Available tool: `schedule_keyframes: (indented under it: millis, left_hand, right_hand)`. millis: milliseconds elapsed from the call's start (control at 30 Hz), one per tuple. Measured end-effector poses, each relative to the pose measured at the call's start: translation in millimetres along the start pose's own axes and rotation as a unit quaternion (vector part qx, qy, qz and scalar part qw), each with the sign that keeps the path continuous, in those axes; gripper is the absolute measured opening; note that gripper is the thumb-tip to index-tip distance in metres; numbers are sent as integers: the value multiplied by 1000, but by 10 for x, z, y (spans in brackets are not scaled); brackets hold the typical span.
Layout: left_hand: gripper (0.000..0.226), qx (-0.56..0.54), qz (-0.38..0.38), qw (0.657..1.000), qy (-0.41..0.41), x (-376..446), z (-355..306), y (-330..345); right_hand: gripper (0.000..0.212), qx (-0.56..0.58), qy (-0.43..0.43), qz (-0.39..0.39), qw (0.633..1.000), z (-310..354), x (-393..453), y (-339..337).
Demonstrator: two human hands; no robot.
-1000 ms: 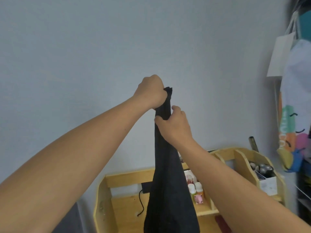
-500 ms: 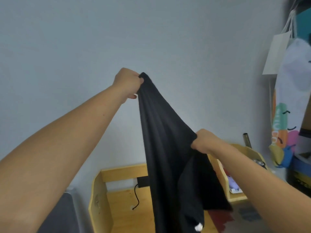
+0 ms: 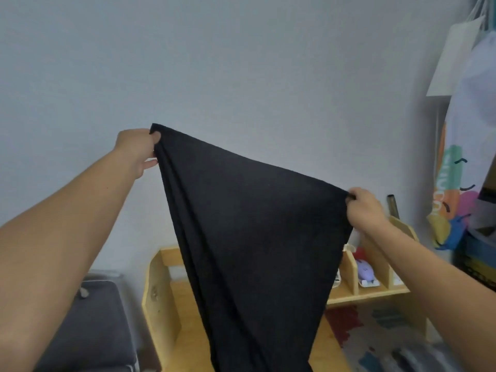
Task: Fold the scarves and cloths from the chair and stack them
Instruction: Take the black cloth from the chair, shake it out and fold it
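Black cloth (image 3: pixel 247 237): we hold it spread in the air in front of the wall, its top edge sloping down from our left to our right, the rest hanging in long folds past the bottom of the view and across the wooden organiser (image 3: pixel 161 296); its lower end is out of sight.
Left hand (image 3: pixel 138 149): our fingers are curled tight round the upper corner, bunching it.
Right hand (image 3: pixel 365 210): our fingers pinch the lower end of the top edge, closed on the fabric.
Risk, uneven fold: we judge that the tilted top edge and the gathered pleats below the left hand could carry creases into the fold, unless we level the hands and shake the fabric flat.
Risk, snagging: the hanging part lies just in front of the organiser's shelves and small items (image 3: pixel 365 273), so a swing could catch them or knock them over.
Risk, slip: a thin pinch on the right could let that corner drop when we pull the cloth taut.
Writing: the printed bag (image 3: pixel 453 189) at the right shows coloured shapes that may be letters, but we cannot read them; no brand or label is legible anywhere.
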State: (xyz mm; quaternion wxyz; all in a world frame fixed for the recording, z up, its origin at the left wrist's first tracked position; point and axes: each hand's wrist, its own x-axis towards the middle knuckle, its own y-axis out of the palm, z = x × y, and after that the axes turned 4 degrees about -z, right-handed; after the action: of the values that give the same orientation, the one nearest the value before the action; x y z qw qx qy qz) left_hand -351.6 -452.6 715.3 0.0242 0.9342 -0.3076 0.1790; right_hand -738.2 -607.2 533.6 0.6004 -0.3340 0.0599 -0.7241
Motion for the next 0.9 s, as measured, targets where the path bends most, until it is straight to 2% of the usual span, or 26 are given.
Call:
schedule_keyframes:
  millis: [100,167,233,267,300,367,433,533,633,700,800,900]
  left_hand:
    - [14,35,-92,995,-5,-36,94,-264]
    - [4,15,-122,992,2,-28,-30,-467]
    - [18,-80,-101,992,-5,7,-246,-618]
    - [21,-138,-97,986,-19,6,-357,-673]
    - [21,-192,-99,976,-35,-9,-447,-731]
    - [14,-268,-101,956,-62,-24,-522,-825]
    - [21,-300,-74,949,-65,-28,-585,-888]
    - [35,-328,-28,944,-23,-44,-770,-910]
    - [34,-374,-7,927,16,-113,-1014,-793]
    - [32,-404,-1,915,26,-175,-1120,-695]
    - [20,-424,3,904,46,-294,-1187,-664]
    - [11,-373,-5,925,75,-352,-1091,-754]
  right_hand:
    - [24,-53,-102,4,993,391,198,-149]
    - [25,-91,-176,-81,977,815,395,-410]
    - [26,-96,-227,-190,950,1269,556,-682]
    - [23,-120,-247,-207,939,1461,606,-755]
    - [19,-163,-276,-192,928,1632,622,-783]
    - [9,-262,-340,-102,897,1817,646,-788]
    - [13,-316,-354,-48,879,1911,743,-893]
    - [14,-319,-316,-102,887,2101,855,-1134]
    - [24,-335,-195,-153,909,2257,798,-1209]
    - [27,-350,-133,-131,918,2295,697,-1182]
    - [20,-300,-99,-134,939,2257,692,-1142]
    - [10,-196,-38,-63,978,2198,559,-1017]
